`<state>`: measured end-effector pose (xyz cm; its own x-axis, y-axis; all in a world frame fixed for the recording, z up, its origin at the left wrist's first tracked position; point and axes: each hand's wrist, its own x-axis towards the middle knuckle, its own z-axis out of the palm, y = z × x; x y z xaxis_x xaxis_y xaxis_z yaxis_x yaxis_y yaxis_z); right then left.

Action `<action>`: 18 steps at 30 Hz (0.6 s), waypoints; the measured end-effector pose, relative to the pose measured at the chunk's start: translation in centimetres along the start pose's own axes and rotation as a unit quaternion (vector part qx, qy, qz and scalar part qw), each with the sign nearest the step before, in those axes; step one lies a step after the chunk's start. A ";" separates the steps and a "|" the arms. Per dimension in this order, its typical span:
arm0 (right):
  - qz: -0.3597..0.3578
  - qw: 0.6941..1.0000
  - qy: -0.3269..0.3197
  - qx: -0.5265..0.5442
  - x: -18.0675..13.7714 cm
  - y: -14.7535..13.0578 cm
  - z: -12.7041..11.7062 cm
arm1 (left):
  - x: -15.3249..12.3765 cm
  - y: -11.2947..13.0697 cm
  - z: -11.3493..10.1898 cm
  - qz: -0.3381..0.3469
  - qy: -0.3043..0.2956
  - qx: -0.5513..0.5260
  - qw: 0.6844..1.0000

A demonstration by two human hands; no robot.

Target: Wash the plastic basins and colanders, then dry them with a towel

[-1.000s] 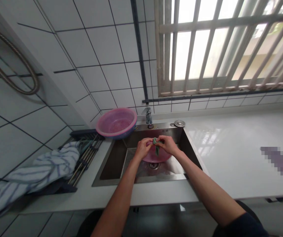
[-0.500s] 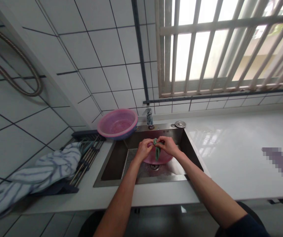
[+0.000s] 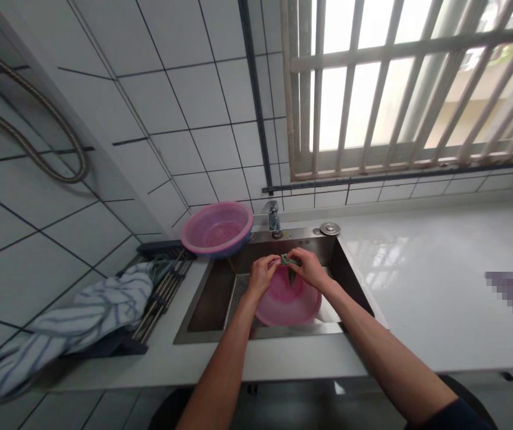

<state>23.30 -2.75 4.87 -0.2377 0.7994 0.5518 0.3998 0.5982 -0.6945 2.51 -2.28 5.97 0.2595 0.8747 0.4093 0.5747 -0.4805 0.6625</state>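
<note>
In the head view a pink basin [image 3: 289, 310] is held over the steel sink [image 3: 202, 301], its inside facing me. My left hand [image 3: 263, 276] is closed on the far rim of this basin. My right hand [image 3: 309, 267], beside it, pinches a green cloth [image 3: 291, 261] against the same rim. One end of the cloth hangs down inside the basin. The fingertips of both hands nearly meet and are partly hidden by the cloth and each other. Whether the basin touches the sink floor, I cannot tell.
A second pink basin [image 3: 217, 230] rests on the sink's back left corner beside the faucet [image 3: 274, 218]. A metal drain strainer [image 3: 330, 229] lies at the back right. Left of the sink, a striped towel [image 3: 99, 304] drapes over a rack [image 3: 162, 295]. White countertop [image 3: 421, 286] extends right.
The basin's near side has swung toward me, so more of its inside shows and the drain is covered. Both hands remain at the rim; the view has shifted slightly.
</note>
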 end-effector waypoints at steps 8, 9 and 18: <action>0.056 0.997 0.013 -0.053 0.3 1.0 -1.1 | 0.1 -0.4 -1.4 -0.026 0.051 0.025 0.998; 0.060 0.996 0.012 -0.057 0.2 1.1 -1.1 | 0.1 -0.4 -1.4 -0.028 0.051 0.026 0.998; -0.002 0.999 -0.006 -0.036 0.2 0.3 0.2 | 0.0 0.0 -0.3 -0.007 0.006 -0.003 1.000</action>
<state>23.15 -2.40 4.69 -0.2501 0.7977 0.5487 0.4612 0.5965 -0.6569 2.26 -2.28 6.20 0.2421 0.8810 0.4064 0.5733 -0.4679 0.6726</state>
